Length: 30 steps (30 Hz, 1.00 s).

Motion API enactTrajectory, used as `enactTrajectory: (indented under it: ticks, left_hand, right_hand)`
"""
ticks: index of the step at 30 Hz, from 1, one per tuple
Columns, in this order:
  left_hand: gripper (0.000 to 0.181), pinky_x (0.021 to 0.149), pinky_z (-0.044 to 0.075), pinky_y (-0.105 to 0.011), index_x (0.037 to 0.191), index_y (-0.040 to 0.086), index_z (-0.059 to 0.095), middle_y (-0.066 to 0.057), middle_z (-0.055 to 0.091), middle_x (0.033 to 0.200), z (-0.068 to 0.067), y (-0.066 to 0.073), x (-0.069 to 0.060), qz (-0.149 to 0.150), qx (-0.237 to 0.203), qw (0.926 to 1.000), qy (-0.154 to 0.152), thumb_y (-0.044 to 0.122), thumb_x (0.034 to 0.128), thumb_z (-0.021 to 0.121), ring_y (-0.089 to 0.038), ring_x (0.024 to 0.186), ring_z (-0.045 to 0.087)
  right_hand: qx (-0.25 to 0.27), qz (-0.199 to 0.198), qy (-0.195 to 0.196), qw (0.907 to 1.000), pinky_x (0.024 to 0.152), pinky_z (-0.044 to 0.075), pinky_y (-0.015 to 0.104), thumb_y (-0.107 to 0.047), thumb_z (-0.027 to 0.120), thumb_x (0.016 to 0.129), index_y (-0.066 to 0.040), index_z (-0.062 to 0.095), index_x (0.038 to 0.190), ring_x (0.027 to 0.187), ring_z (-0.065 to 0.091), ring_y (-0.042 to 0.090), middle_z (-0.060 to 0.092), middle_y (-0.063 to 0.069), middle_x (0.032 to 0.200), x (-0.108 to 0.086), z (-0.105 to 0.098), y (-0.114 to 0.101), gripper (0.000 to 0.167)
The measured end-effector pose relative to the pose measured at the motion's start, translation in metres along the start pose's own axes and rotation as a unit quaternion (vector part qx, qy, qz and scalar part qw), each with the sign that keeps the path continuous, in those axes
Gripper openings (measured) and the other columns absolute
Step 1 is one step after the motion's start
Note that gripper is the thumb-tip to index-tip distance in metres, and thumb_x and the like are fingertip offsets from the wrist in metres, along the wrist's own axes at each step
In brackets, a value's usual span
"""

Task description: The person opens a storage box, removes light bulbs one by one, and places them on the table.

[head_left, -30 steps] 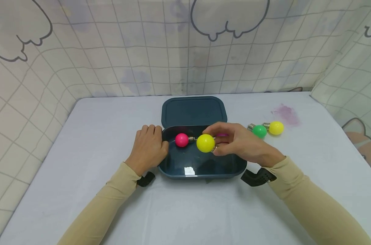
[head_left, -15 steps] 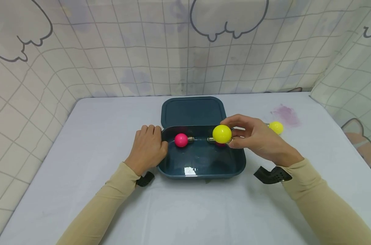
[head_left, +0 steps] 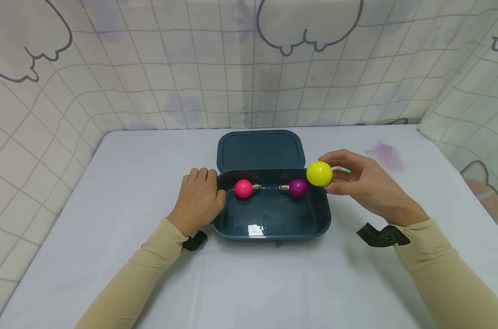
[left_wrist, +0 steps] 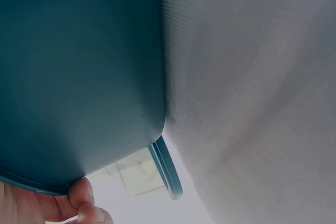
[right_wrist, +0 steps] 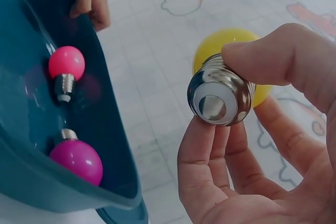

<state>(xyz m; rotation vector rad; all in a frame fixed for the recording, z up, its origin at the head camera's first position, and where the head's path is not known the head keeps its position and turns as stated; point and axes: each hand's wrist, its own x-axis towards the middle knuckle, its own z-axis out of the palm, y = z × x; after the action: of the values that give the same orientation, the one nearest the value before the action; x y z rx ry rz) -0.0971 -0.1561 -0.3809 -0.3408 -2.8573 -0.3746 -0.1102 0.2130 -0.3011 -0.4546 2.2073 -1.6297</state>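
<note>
Three Bulbs in View: Position and Handling

A gridded backdrop (head_left: 216, 82) with outline animal drawings encloses the far edge and sides of a white-covered surface (head_left: 249, 288). A dark blue box (head_left: 269, 238) stands near the middle; its matching lid (head_left: 260, 150) lies just beyond the far side.

Left hand (head_left: 199, 196): fingers clamped over the left rim of the box. Right hand (head_left: 368, 185): thumb and fingers pinch the yellow bulb (head_left: 319, 173) at its metal screw base (right_wrist: 218, 100). The yellow bulb is held up at the far right corner of the box; its height above the rim cannot be determined. Inside the box, the pink bulb (head_left: 243, 188) lies on its side toward the left and the purple bulb (head_left: 298, 187) toward the right, well apart, bases facing each other. A small green patch (head_left: 342, 169) shows between the right hand's fingers; its source is hidden.

Handling: Expect the yellow bulb to be light and rigid, its glossy globe slippery and possibly fragile. Grip the ridged base; avoid squeezing the globe. The box appears stiff and smooth; steady it by the rim.

Markings: No brand, label or writing is legible.
</note>
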Motion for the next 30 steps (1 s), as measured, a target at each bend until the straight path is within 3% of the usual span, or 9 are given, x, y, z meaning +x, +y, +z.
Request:
enactTrajectory:
  ticks: [13, 22, 30]
  left_hand:
    - [0.02, 0.075, 0.038, -0.041, 0.092, 0.002, 0.054, -0.013, 0.053, 0.085, -0.002, 0.001, 0.0, -0.007, 0.004, 0.9999, -0.01, 0.02, 0.0894, 0.047, -0.029, 0.084, 0.046]
    - [0.019, 0.075, 0.037, -0.04, 0.092, 0.002, 0.053, -0.013, 0.052, 0.084, -0.001, 0.001, 0.0, -0.007, 0.005, 0.9999, -0.012, 0.02, 0.0892, 0.047, -0.029, 0.083, 0.045]
    - [0.019, 0.075, 0.037, -0.041, 0.092, 0.002, 0.053, -0.013, 0.051, 0.084, -0.001, 0.0, -0.001, -0.004, 0.003, 0.9999, -0.009, 0.02, 0.089, 0.047, -0.029, 0.083, 0.045]
  right_hand:
    - [0.045, -0.038, 0.018, 0.9981, 0.095, 0.055, 0.023, 0.001, 0.069, 0.094, -0.005, 0.053, 0.14, 0.111, 0.068, 0.02, 0.056, 0.008, 0.138, -0.005, -0.016, 0.014, 0.049]
    - [0.046, -0.021, 0.055, 0.9972, 0.094, 0.054, 0.021, 0.001, 0.069, 0.094, -0.007, 0.053, 0.141, 0.111, 0.07, 0.015, 0.056, 0.005, 0.14, -0.012, -0.027, 0.023, 0.051]
    - [0.082, -0.046, 0.066, 0.9934, 0.095, 0.054, 0.019, 0.007, 0.065, 0.094, -0.005, 0.052, 0.141, 0.109, 0.071, 0.014, 0.058, 0.003, 0.138, -0.016, -0.038, 0.036, 0.051]
